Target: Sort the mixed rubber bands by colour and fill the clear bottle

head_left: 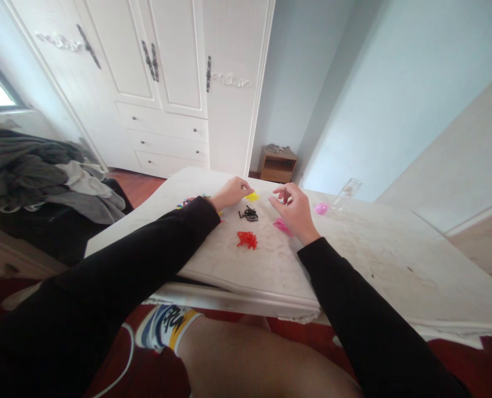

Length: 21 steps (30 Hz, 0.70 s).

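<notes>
My left hand point(231, 192) is at the yellow pile point(252, 196), thumb and fingers pinched together at its edge; what they hold is too small to make out. My right hand point(294, 211) hovers to the right with its fingers curved and apart, nothing visible between them. Below its palm lies a pink pile point(282, 225), partly covered by the hand. Between the hands sits a black pile point(249, 214) of small rubber bands, and nearer me a red pile point(247, 240). A mixed multicoloured heap point(188, 202) is partly hidden behind my left wrist.
On the white table point(354, 265), a clear container point(347, 189) lies at the far right beside a bright pink object point(322, 208). Clothes point(34, 166) are heaped at the left. A white wardrobe point(167, 66) and small wooden cabinet point(278, 165) stand beyond.
</notes>
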Motion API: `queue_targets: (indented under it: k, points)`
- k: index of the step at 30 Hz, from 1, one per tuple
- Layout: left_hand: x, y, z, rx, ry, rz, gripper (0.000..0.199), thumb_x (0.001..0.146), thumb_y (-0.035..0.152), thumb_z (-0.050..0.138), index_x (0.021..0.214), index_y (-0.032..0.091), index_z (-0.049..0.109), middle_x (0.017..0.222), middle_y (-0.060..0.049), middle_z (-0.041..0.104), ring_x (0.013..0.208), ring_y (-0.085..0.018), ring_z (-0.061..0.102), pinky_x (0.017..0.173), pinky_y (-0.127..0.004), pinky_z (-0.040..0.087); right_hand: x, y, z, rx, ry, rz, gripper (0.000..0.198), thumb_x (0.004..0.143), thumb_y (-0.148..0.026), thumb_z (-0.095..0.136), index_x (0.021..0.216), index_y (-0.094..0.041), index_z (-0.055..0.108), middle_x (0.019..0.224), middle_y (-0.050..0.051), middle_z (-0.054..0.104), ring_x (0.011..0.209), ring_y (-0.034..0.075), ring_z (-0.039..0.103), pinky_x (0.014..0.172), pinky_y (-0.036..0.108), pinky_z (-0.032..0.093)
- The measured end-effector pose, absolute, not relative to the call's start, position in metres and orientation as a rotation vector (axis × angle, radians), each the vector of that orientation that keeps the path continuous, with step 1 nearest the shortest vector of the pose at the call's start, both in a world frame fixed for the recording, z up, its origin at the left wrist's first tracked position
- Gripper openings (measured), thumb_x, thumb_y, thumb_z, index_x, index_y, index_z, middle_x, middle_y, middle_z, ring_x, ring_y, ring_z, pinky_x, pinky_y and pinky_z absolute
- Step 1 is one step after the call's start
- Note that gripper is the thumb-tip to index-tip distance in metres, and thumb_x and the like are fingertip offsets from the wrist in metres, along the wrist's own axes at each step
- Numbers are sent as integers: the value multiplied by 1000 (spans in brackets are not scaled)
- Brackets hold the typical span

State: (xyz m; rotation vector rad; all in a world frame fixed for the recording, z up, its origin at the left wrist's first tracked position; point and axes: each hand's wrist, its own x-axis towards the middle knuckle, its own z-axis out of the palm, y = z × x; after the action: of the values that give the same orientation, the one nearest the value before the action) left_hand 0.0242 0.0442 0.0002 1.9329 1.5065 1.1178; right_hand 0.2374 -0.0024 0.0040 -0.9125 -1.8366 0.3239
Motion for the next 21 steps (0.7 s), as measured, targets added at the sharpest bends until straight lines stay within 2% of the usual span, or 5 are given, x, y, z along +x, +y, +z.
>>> queue_targets:
  k: [3,7,9,15,21]
  points:
    - [30,43,1,1809,1479,1221,13,80,16,70,67,14,70,57,1,56,61,-13,46,60,-24,34,237,-3,5,-914,-1840,326,8,81,-24,70,86,-22,64,78,-1,57,68,15,51,66,32,42]
    - [38,33,8,1292,1168,1235,24,95,19,57,75,12,67,50,7,33,45,-8,27,46,-21,22,235,-3,5,-903,-1872,323,5,82,-22,69,83,-22,63,78,-1,59,69,15,52,67,32,42]
    - [42,26,14,1013,955,1155,26,99,15,50,78,11,65,52,8,29,42,-6,24,42,-19,19,235,-3,4,-886,-1905,323,6,83,-22,69,80,-22,63,78,0,59,70,15,52,67,32,42]
    - [50,11,21,677,723,1000,25,96,2,44,83,7,64,56,2,43,44,-5,38,41,-13,31,234,-6,5,-835,-2000,349,8,86,-28,73,86,-22,69,81,0,58,73,15,53,66,31,42]
    - [58,4,21,728,724,948,33,96,2,41,72,10,62,59,-1,52,49,-6,46,46,-15,40,230,-9,7,-751,-2088,329,10,85,-31,78,86,-23,71,84,1,59,71,15,50,67,31,42]
